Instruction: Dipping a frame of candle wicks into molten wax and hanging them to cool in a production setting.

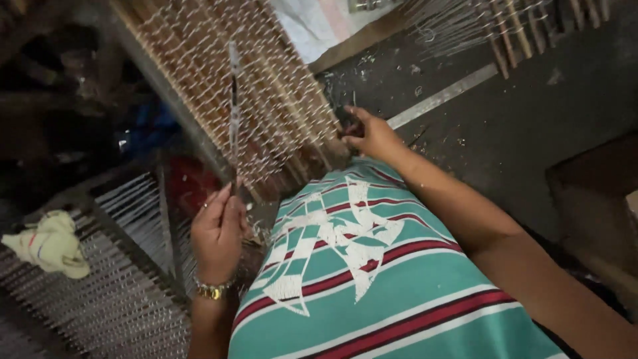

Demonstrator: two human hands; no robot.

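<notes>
Two bare hands work at a slanted wooden frame (266, 100) strung with rows of pale thread, which leans across a dim workshop toward the person's lap. The left hand (218, 233), a gold bracelet (212, 290) on its wrist, pinches the lower end of a long thin flat strip (233, 113) that stands nearly upright against the threads. The right hand (373, 136) reaches to the frame's lower right edge, fingers curled there; whether it grips anything cannot be told. Below left lie metal-wire racks (113, 299) with a crumpled yellowish cloth (50, 242) on them. Dark, dusty floor (531, 113) spreads to the right, crossed by a pale strip.
</notes>
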